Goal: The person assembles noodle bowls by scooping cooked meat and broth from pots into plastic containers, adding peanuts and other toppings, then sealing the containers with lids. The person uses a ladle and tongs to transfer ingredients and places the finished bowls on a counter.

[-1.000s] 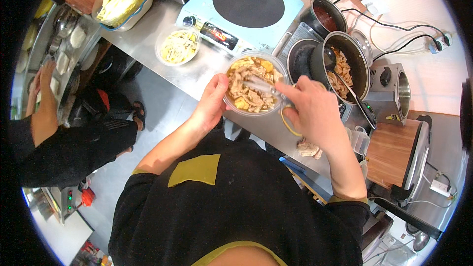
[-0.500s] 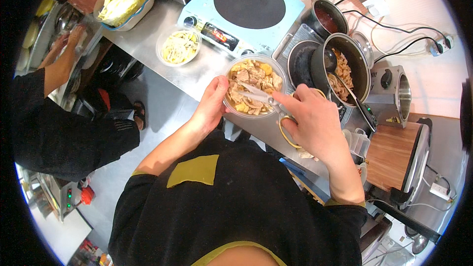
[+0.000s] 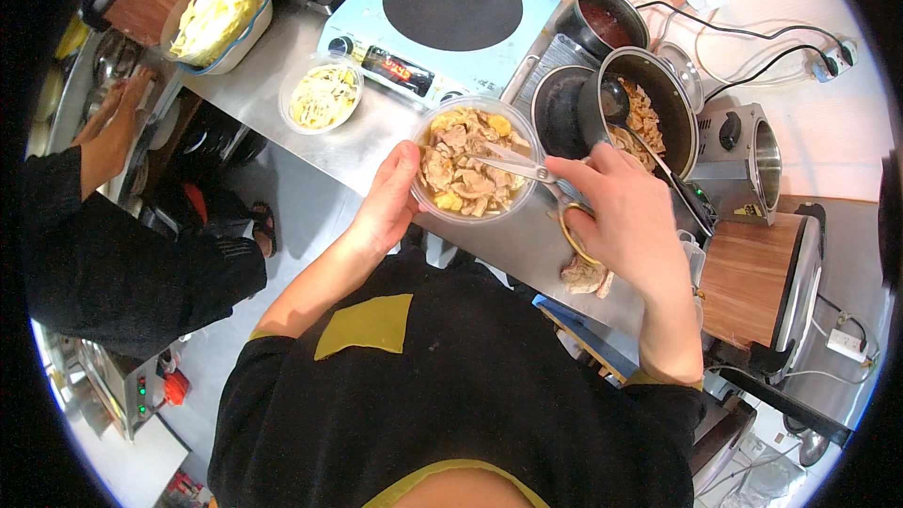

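My left hand (image 3: 384,202) grips the left side of a clear round plastic tub (image 3: 475,219), which I hold up at the counter's front edge. Inside are cut pieces of cooked meat (image 3: 440,169) and yellow chunks in brownish liquid. My right hand (image 3: 621,212) is closed round the yellow-trimmed handles of a pair of scissors (image 3: 536,171). Their blades reach in over the tub from the right and lie against the meat. Below my right hand, a lump of pale meat or bone (image 3: 585,275) rests on the counter.
A light-blue induction cooker (image 3: 353,14) stands behind a tub of shredded pale vegetable (image 3: 322,99). Cabbage fills a basin (image 3: 226,61) at far left. On the right are a pot of meat with a ladle (image 3: 588,113) and a pot of red liquid (image 3: 607,23). Another person's hand (image 3: 118,118) works at left.
The scissors and my right hand have drawn back a little to the right of the tub. The tub has shifted slightly left in view, and the lump on the counter shows more.
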{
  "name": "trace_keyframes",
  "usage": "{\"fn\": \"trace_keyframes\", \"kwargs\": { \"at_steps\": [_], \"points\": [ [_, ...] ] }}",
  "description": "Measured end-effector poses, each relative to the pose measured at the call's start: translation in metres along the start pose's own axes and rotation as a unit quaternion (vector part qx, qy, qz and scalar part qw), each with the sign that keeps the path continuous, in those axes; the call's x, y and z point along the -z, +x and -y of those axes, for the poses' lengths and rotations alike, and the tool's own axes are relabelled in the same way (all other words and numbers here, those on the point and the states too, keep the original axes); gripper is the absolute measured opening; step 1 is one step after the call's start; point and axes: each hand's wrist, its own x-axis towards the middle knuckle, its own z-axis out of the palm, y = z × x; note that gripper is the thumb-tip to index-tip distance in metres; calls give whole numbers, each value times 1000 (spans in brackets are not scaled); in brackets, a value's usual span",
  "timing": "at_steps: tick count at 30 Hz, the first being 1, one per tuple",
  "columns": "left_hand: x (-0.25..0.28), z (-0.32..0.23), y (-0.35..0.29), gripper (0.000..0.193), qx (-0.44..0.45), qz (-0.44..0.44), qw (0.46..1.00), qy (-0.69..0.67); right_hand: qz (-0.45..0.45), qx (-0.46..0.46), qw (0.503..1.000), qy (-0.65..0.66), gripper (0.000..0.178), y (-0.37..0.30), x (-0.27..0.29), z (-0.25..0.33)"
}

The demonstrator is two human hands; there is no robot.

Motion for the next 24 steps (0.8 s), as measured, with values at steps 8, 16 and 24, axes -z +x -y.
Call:
{"fn": "trace_keyframes", "kwargs": {
  "at_steps": [8, 16, 24],
  "points": [
    [3, 3, 8, 65, -15, -14, 1000, -7, 32, -22, 999, -24, 40, -29, 6, 3],
    [-2, 5, 6, 65, 4, 2, 1000, 12, -9, -21, 999, -31, 40, -29, -6, 7],
    [-14, 4, 7, 79, 13, 30, 999, 22, 30, -26, 999, 10, 45, -44, -10, 2]
  ]
}}
